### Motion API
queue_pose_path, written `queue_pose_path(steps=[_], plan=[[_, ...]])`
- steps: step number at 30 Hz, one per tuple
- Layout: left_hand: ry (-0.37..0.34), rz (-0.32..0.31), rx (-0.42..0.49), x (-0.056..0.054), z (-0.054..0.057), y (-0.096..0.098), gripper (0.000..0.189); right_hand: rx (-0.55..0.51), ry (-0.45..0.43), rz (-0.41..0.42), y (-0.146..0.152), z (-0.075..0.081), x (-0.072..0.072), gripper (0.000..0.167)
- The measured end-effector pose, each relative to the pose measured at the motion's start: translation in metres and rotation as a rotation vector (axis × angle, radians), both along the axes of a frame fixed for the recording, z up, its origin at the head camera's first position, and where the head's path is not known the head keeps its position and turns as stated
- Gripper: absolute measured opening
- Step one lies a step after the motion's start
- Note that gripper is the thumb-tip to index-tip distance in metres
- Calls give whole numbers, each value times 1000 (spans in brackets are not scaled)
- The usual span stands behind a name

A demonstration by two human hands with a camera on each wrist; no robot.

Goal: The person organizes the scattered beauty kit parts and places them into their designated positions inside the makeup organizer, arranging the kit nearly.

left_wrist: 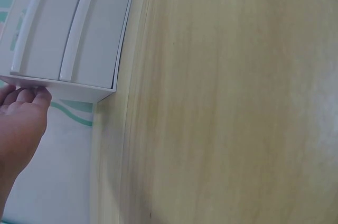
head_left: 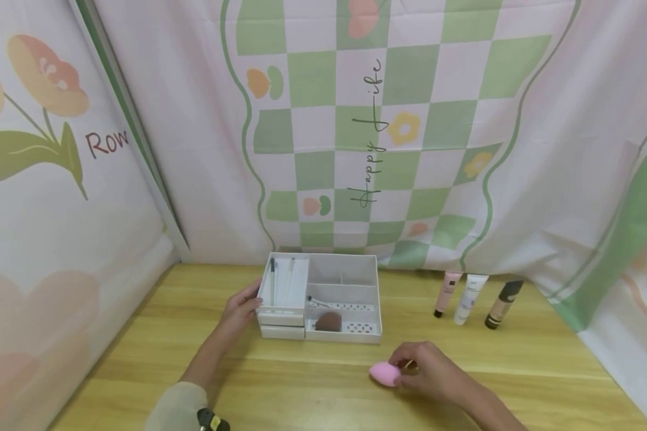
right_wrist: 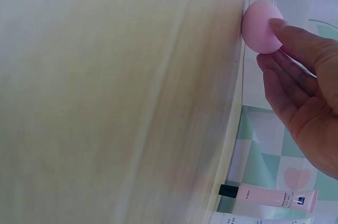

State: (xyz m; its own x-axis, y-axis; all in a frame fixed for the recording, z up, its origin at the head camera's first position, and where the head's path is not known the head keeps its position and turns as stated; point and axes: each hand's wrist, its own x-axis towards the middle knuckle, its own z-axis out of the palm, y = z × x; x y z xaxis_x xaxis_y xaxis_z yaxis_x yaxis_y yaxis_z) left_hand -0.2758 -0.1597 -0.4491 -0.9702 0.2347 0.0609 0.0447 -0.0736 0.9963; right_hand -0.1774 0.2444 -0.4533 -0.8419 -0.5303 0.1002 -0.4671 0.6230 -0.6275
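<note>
A white makeup organizer [head_left: 342, 261] with two small drawers stands on the wooden table, near its back edge. My left hand [head_left: 241, 310] touches the organizer's left side with its fingertips, seen also below the drawer fronts [left_wrist: 97, 34] in the left wrist view. In my right hand [head_left: 431, 371] a pink makeup sponge [head_left: 384, 374] is pinched between thumb and fingers, low over the table in front of the organizer's right corner. Inside the organizer lie two slim brushes [head_left: 272, 281] at the upper left, a small brush [head_left: 319, 302] and a brown rounded piece [head_left: 329, 321] in the front compartments.
To the right stand a pink tube [head_left: 446, 294], a white tube [head_left: 470, 299] and a beige bottle with a black cap [head_left: 504, 305]. Printed curtains [head_left: 205, 149] hang behind and beside the wooden table [head_left: 302, 389].
</note>
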Motion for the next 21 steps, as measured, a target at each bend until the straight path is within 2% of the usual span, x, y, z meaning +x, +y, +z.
queue_pose_path(steps=[13,21], plan=[[1,-4,-9,-1,-2,-1,59,8,-21,-16,0,1,2,22],[-4,-8,-3,-1,-2,-1,60,13,10,-27,0,2,2,20]])
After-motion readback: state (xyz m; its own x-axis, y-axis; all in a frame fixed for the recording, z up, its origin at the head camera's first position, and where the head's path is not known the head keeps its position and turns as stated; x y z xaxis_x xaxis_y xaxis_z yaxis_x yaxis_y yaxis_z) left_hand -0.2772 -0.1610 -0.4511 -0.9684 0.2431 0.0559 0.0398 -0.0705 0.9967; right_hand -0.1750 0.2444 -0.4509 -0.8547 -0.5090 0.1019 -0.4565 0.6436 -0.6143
